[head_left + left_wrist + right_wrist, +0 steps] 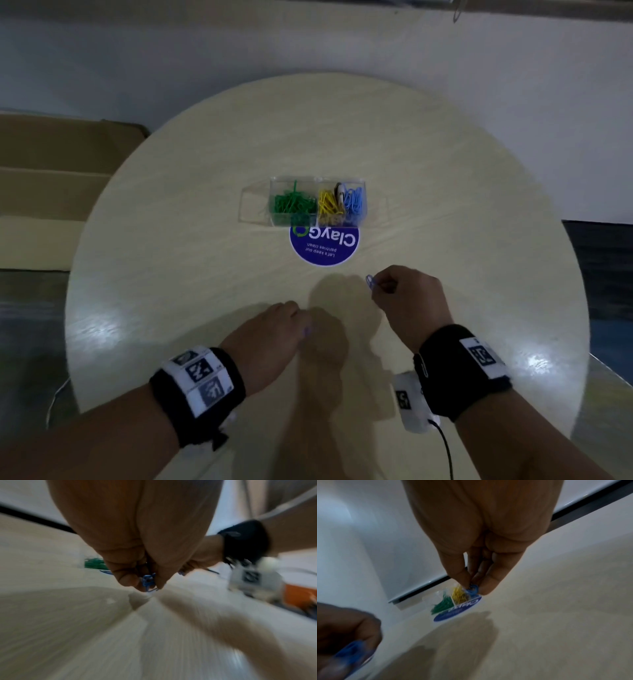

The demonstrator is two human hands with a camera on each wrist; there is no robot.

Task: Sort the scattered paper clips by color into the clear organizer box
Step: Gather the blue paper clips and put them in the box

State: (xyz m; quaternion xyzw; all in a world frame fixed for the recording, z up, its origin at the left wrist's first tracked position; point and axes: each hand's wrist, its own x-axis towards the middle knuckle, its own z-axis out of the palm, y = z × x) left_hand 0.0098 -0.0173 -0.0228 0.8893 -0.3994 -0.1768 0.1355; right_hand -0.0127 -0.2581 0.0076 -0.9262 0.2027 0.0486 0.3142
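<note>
One round pale counter (205, 171) carries one clear organizer box (318, 202), its long axis running left to right near the middle, with its near edge over a round blue sticker (323, 248). Three colour groups fill the box: green paper clips (293, 204) on the left, yellow paper clips (329, 204) in the middle, light blue paper clips (354, 202) on the right. Two hands hover nearer the person. The right hand (404, 294) pinches a blue paper clip (370, 282) pointing up toward the box. The left hand (270, 337) has its fingers closed together; only the left wrist view shows the blue clips (147, 581) pinched there, their count blurred.
</note>
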